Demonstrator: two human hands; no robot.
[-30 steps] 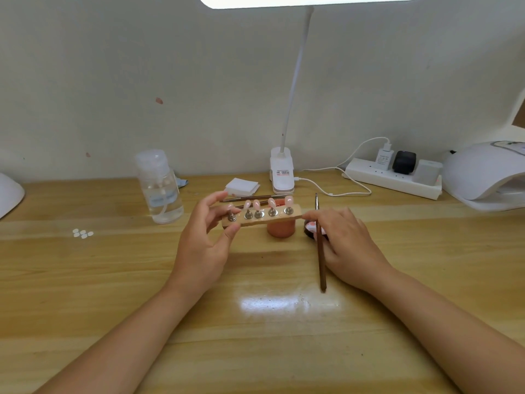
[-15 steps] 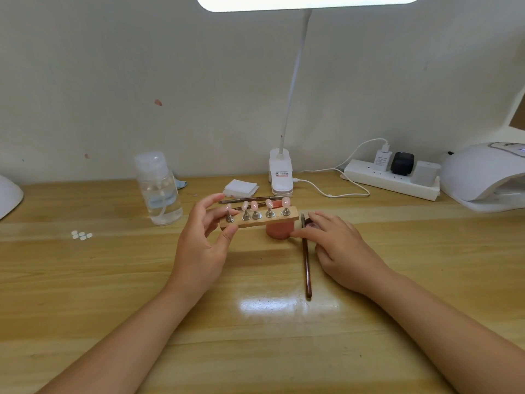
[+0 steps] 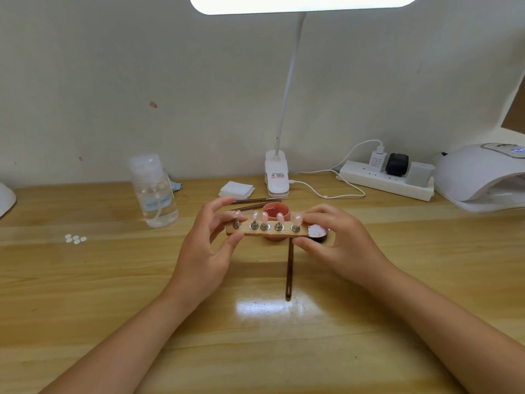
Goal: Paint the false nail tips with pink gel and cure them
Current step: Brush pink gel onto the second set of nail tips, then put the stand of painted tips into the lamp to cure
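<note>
We hold the little wooden nail stand (image 3: 267, 231) up above the table (image 3: 113, 294) with both hands. Our left hand (image 3: 204, 251) pinches the left end between thumb and fingers, a snug grip. Our right hand (image 3: 338, 245) pinches the right end the same way. Five false nail tips (image 3: 279, 218) stand up on small metal posts in a row on top, and they look pink and shiny.

The brush (image 3: 289, 273) lies on the table just under the stand, with no hand on it. The open pink gel pot (image 3: 276, 211) sits right behind the stand, and its lid (image 3: 318, 233) lies beside our right hand. The white curing lamp (image 3: 480, 174) is far off to the right.

We think the tips are ready to go to the lamp. The gel is likely wet, so a finger that slips up could smear it. If we tip the stand, a nail could drop off its post. The pot is close, so we could bump it when we move right. The power strip (image 3: 386, 177) and its wires lie near the lamp, too.
</note>
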